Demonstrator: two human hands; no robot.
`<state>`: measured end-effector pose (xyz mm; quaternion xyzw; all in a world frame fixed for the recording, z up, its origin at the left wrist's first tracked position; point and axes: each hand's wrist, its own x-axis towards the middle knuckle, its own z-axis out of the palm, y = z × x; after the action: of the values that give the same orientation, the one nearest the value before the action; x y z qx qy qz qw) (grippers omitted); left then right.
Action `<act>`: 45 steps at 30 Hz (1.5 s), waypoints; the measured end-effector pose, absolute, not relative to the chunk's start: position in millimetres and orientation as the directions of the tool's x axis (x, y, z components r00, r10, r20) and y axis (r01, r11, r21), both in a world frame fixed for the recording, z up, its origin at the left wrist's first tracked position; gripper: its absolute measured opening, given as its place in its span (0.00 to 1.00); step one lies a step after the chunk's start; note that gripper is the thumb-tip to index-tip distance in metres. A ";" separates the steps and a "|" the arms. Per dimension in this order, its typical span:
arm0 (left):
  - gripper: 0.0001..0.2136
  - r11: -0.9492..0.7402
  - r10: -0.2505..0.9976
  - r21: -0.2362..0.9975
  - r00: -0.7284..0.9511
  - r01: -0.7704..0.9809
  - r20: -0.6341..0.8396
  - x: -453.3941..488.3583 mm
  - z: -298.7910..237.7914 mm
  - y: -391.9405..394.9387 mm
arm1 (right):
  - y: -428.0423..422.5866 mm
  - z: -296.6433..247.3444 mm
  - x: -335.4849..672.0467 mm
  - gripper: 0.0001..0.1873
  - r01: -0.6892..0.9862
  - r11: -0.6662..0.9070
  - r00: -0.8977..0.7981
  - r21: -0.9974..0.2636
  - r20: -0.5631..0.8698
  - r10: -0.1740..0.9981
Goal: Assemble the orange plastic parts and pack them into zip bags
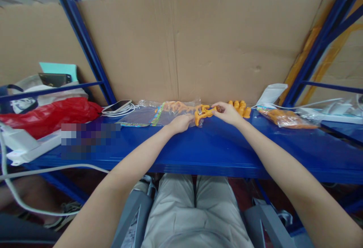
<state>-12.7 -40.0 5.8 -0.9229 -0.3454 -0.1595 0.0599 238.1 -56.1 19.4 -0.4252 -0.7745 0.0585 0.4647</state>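
Observation:
A clear plastic bag (170, 115) with a bright patterned edge lies flat on the blue shelf, and orange plastic pieces (178, 107) show inside it. My left hand (182, 123) is closed on the bag near its right end. At that end an orange branching plastic piece (200, 114) sits at the bag's mouth; I cannot tell how much of it is inside. My right hand (227, 114) pinches the right end of this orange piece. Just behind my right hand stand several short orange pieces (240, 108) in a cluster, partly hidden by the fingers.
A filled bag of orange pieces (286, 117) lies to the right, near a white power strip (331, 114). On the left are a phone (119, 106), a coiled white cable (121, 111) and a red plastic bag (56, 115). Cardboard (215, 47) walls off the back.

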 end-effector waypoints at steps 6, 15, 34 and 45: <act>0.13 -0.774 0.566 0.007 0.687 0.633 0.455 -11.7 7.4 -38.7 | -55.8 18.7 232.7 0.14 0.453 0.613 -0.145 -0.647 0.625 0.767; 0.12 -0.854 0.427 -0.008 0.710 0.521 0.560 -4.4 4.9 -44.3 | -48.4 14.3 225.1 0.13 0.302 0.574 -0.106 -0.761 0.572 0.813; 0.11 -0.903 0.319 -0.061 0.758 0.426 0.568 4.3 -5.3 -49.6 | -58.9 13.7 219.2 0.13 0.606 0.706 -0.499 -0.367 0.515 0.696; 0.13 -0.923 0.250 -0.116 0.801 0.367 0.545 14.6 -3.0 -63.4 | -50.3 -4.1 214.2 0.11 0.401 0.701 -0.615 -0.589 0.394 0.683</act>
<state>14.6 -63.4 -3.0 -0.9426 -0.1637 -0.2700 0.1086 214.2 -50.3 -4.1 -0.3118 -0.8692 0.2283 0.3086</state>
